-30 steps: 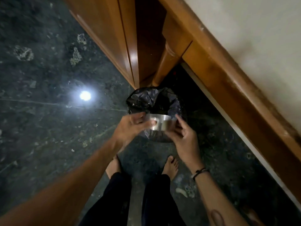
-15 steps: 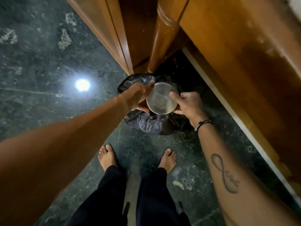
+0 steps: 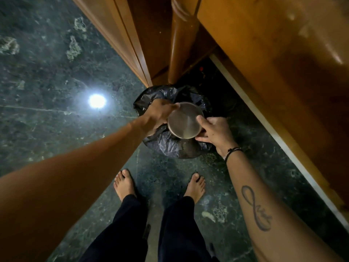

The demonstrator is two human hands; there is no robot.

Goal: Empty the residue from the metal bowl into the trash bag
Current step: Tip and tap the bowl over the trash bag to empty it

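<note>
While both my hands, left hand (image 3: 160, 114) and right hand (image 3: 215, 131), grip the upturned metal bowl (image 3: 184, 121) directly above the trash bag (image 3: 166, 144), I should tap it gently, keeping it centred over the bag's mouth.

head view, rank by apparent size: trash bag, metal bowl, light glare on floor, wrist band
1. trash bag, largest, partly hidden by the hands and bowl
2. metal bowl
3. light glare on the floor
4. wrist band, a thin strip, smallest

The wide-angle lens skews true sizes.

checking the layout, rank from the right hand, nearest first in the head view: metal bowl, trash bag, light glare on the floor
1. metal bowl: in the right hand grip.
2. trash bag: just beneath it.
3. light glare: far left on the floor.
</note>
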